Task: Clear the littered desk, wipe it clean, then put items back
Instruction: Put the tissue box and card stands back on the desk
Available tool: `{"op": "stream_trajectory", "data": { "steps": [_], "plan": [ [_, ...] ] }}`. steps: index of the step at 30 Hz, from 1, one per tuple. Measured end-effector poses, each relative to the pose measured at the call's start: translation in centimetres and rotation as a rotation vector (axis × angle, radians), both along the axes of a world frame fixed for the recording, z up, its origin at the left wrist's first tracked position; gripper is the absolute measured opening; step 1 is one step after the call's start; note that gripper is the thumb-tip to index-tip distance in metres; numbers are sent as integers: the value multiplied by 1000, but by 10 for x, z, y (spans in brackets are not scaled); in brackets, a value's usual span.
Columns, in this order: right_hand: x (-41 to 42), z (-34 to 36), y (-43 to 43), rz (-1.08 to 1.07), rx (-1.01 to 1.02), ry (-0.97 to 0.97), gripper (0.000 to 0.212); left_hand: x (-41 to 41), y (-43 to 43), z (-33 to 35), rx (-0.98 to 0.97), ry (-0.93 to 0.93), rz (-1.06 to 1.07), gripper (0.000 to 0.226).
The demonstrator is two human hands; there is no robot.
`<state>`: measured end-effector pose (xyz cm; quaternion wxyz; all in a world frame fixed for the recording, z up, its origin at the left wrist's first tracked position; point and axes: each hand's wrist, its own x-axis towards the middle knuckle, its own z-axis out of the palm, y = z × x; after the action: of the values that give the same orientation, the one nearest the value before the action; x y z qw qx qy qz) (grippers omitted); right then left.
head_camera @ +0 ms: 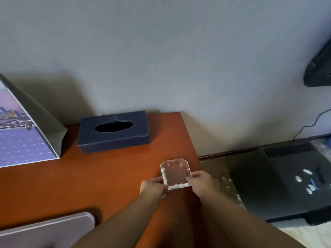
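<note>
We've got both hands on the glass ashtray (176,173). Our left hand (154,187) pinches its left edge and our right hand (200,183) grips the right edge, fingers curled onto the glass. It's over by the right edge of the orange desk (89,176) — can't tell if it's resting on the wood or just off it. Further back, well apart, the dark blue tissue box (114,131) sits against the wall, with a calendar (18,136) standing at the far left. Down on the floor to the right there's a black appliance (268,185) with white scraps (298,179) on top.
</note>
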<state>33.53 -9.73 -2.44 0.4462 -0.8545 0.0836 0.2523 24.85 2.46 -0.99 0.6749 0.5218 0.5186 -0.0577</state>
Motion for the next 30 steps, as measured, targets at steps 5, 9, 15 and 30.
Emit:
{"op": "stream_trajectory", "data": {
  "steps": [5, 9, 15, 30],
  "plan": [
    [32, 1, 3, 293, -17, -104, 22, 32, -7, -4, 159, -35, 24, 38],
    [54, 0, 8, 478, -49, -227, 38, 50, 3, -8, 336, -48, -112, 35],
    [81, -9, 23, 563, -72, -237, 45, 80, 26, -14, 570, -22, -423, 47],
    [122, -28, 61, 598, -180, -144, 69, 106, 45, -13, 519, -25, -408, 59]
  ]
}}
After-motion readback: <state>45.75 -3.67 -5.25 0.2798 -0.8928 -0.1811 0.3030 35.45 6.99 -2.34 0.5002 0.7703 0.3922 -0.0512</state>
